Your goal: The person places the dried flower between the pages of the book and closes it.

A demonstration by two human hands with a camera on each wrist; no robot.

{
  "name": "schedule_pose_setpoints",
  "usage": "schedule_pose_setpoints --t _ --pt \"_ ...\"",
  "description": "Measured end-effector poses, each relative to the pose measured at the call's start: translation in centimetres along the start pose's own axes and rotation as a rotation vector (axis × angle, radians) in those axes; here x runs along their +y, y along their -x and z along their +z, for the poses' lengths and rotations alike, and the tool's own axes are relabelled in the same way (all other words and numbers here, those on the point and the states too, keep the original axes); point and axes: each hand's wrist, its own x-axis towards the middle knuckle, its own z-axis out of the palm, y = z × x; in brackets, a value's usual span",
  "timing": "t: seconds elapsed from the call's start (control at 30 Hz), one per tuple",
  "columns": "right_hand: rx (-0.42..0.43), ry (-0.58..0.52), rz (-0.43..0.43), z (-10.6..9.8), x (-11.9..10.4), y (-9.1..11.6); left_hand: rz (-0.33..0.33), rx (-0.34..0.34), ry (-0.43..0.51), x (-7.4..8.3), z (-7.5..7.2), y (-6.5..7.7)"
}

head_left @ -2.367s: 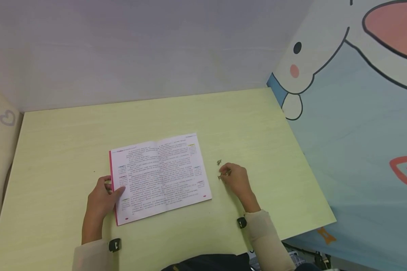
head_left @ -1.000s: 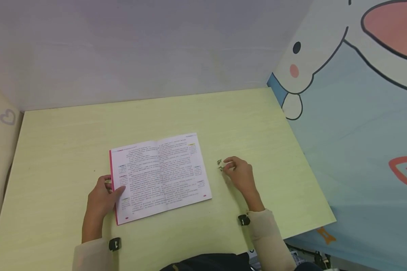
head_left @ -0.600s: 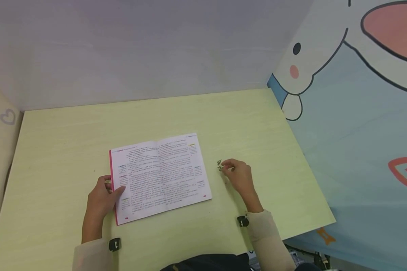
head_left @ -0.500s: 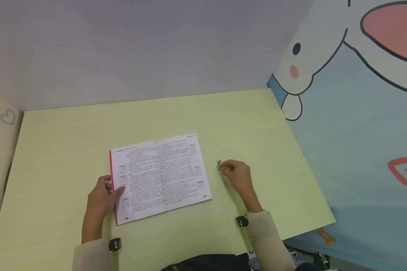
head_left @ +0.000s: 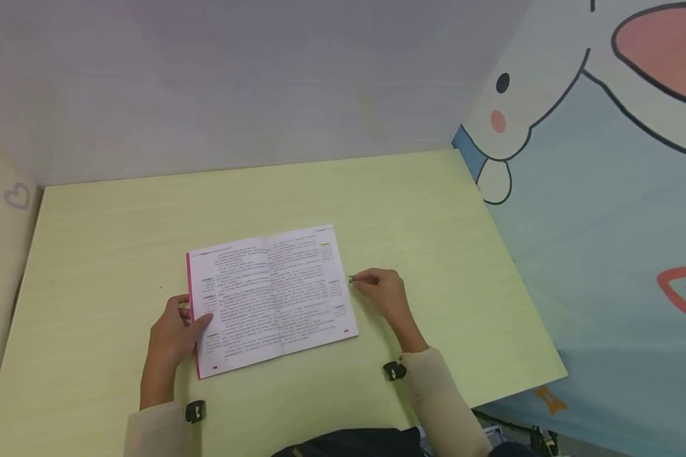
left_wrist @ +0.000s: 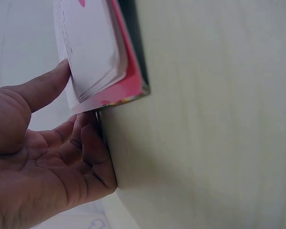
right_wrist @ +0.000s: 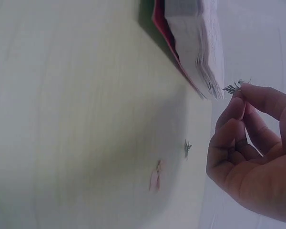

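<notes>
While pale sleeves (head_left: 446,400) show at the near side, the left hand (head_left: 174,331) grips an open book (head_left: 274,298) by its left edge, thumb on top, fingers underneath. Just beside the book's right edge, the right hand (head_left: 385,293) pinches a green sprig (right_wrist: 232,88) in its fingers, above the counter (head_left: 263,197), where a second sprig (right_wrist: 187,149) and a small pinkish thing (right_wrist: 155,177) lie. Beyond stands a greyish wall (head_left: 234,82), a cartoon-printed panel (head_left: 606,285) to its right.

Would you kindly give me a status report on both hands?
Left hand gripping open book by its left edge. Right hand pinching sprig near book's right edge. Nothing visible between sprig and book.
</notes>
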Motion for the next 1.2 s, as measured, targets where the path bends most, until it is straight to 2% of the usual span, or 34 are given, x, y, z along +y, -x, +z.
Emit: schedule_pose_setpoints --t 0.4,0.57,0.8,1.2 --pt "-0.087 -0.016 0.003 2.2 -2.4 -0.5 -0.003 -0.003 0.001 0.3 -0.1 0.3" --pt "-0.114 -0.019 -0.03 2.8 -3.2 -0.5 0.002 0.002 0.002 0.4 -0.2 0.3" --pt "-0.162 0.009 -0.072 3.9 -4.0 -0.5 0.008 0.008 0.003 0.6 -0.2 0.4" --pt "-0.198 0.095 -0.091 6.0 -4.9 -0.5 0.008 0.012 0.005 0.4 -0.1 0.4"
